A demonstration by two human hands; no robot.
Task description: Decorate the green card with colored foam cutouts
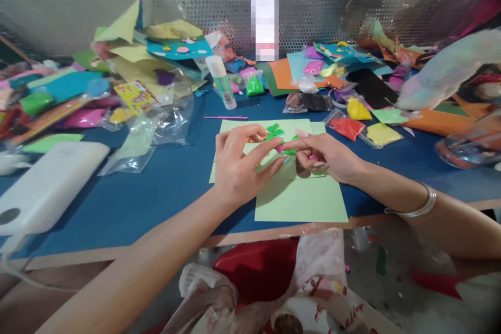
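Light green paper sheets (301, 198) lie overlapped on the blue table (156, 193). On the upper sheet sit green clay leaf shapes (274, 131) and a small pink clay bit (280, 149). My left hand (238, 164) rests on the paper, its fingertips touching the clay pieces. My right hand (326, 156), with a silver bangle (420, 207) on the wrist, meets it from the right and pinches a small green and pink clay piece (290, 152) between its fingers.
A glue stick (221, 82) stands behind the paper, with a thin pink stick (226, 117) lying near it. Bags of coloured clay (358, 128) lie right, clear plastic bags (156, 125) left. A white power bank (47, 185) sits far left. Coloured paper piles (156, 52) line the back.
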